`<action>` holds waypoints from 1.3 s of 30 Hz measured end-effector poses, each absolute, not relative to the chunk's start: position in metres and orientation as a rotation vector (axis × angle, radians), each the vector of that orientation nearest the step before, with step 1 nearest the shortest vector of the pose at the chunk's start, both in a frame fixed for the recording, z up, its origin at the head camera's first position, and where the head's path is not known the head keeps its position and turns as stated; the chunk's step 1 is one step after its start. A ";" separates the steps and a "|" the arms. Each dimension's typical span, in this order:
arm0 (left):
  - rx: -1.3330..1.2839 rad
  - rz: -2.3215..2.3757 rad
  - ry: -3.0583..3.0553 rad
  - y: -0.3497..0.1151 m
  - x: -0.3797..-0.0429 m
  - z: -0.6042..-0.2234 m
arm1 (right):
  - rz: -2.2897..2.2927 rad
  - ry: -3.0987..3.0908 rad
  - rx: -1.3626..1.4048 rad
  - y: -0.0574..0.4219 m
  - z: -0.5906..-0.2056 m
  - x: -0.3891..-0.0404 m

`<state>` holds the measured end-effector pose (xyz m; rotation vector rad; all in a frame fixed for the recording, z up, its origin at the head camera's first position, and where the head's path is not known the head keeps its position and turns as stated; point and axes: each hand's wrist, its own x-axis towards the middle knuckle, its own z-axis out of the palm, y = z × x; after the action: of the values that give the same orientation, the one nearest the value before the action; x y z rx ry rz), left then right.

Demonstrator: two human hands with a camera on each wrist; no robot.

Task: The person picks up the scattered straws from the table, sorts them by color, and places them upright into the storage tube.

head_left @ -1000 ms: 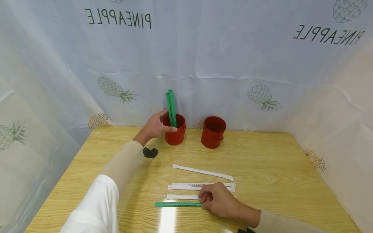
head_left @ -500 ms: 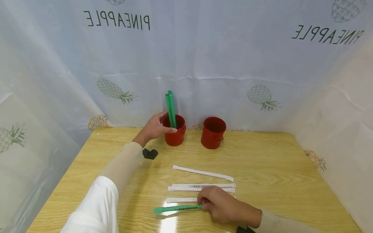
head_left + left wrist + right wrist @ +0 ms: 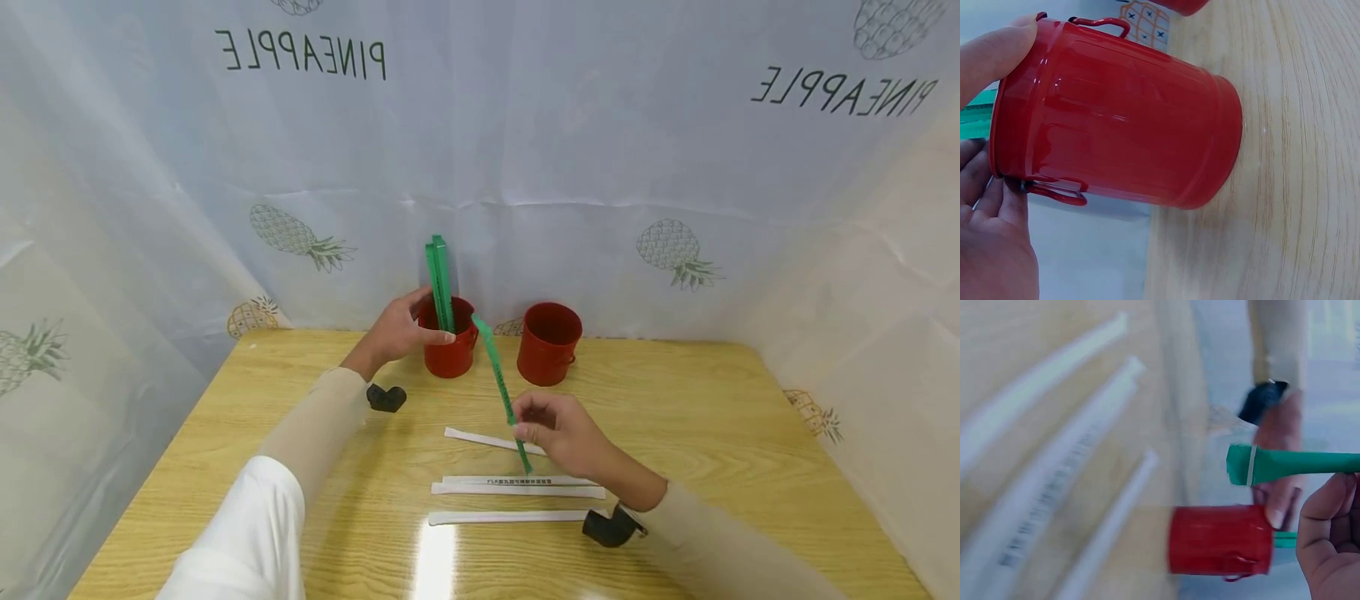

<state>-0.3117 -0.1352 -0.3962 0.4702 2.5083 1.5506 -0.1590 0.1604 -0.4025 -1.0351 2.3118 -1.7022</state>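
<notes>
While the left hand (image 3: 399, 330) grips a red bucket (image 3: 449, 360), the right hand (image 3: 564, 432) pinches the green straw (image 3: 498, 372) below its middle, above the tabletop (image 3: 690, 425); probably light, bendy, slick-wrapped, so pinch gently near mid-length.

A gap parts left bucket (image 3: 448, 358) from right bucket (image 3: 544, 360), green straw (image 3: 496, 362) slanting before it.
</notes>
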 end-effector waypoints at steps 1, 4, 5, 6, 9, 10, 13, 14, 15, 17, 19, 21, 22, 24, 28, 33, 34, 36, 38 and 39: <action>0.469 1.546 2.510 -0.135 -0.312 -0.396 | -1.729 2.333 -1.038 0.158 -0.397 -0.165; 0.464 1.539 2.514 -0.136 -0.311 -0.396 | -1.805 2.401 -1.050 0.148 -0.382 -0.182; 0.463 1.535 2.518 -0.136 -0.311 -0.396 | -1.829 2.425 -1.047 0.145 -0.377 -0.188; 0.460 1.536 2.520 -0.136 -0.311 -0.396 | -1.854 2.445 -1.046 0.142 -0.373 -0.194; 0.465 1.529 2.530 -0.136 -0.312 -0.397 | -1.913 2.472 -0.995 0.131 -0.362 -0.211; 0.468 1.527 2.534 -0.136 -0.312 -0.398 | -1.929 2.475 -0.978 0.127 -0.359 -0.217; 0.474 1.533 2.536 -0.137 -0.312 -0.399 | -1.956 2.478 -0.926 0.116 -0.352 -0.233; 0.478 1.540 2.531 -0.137 -0.311 -0.399 | -1.956 2.493 -0.913 0.112 -0.351 -0.238; 0.479 1.545 2.527 -0.137 -0.311 -0.400 | -1.953 2.512 -0.901 0.108 -0.350 -0.243; 0.484 1.556 2.519 -0.136 -0.311 -0.400 | -1.963 2.526 -0.875 0.102 -0.349 -0.252; 0.496 1.556 2.518 -0.136 -0.311 -0.400 | -1.978 2.537 -0.849 0.096 -0.347 -0.260; 0.507 1.560 2.520 -0.136 -0.310 -0.400 | -2.009 2.528 -0.824 0.090 -0.345 -0.269; 0.515 1.560 2.521 -0.136 -0.310 -0.400 | -2.019 2.527 -0.810 0.088 -0.344 -0.273; 0.520 1.564 2.520 -0.136 -0.310 -0.400 | -2.031 2.537 -0.781 0.083 -0.343 -0.282; 0.505 1.569 2.514 -0.136 -0.312 -0.402 | -2.006 2.616 -0.734 0.075 -0.343 -0.297; 0.508 1.573 2.518 -0.135 -0.313 -0.402 | -1.947 2.690 -0.717 0.070 -0.350 -0.312; 0.514 1.574 2.519 -0.135 -0.312 -0.401 | -1.929 2.703 -0.715 0.069 -0.352 -0.314; 0.522 1.578 2.521 -0.135 -0.312 -0.400 | -1.899 2.723 -0.709 0.068 -0.356 -0.317; 0.533 1.582 2.520 -0.134 -0.311 -0.398 | -1.863 2.747 -0.699 0.067 -0.359 -0.320; 0.537 1.582 2.521 -0.133 -0.311 -0.397 | -1.842 2.762 -0.694 0.066 -0.361 -0.320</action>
<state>-0.3106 -0.1334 -0.3975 0.5366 2.5210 1.5819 -0.3205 0.0663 -0.3609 -0.6937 2.7622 -1.8423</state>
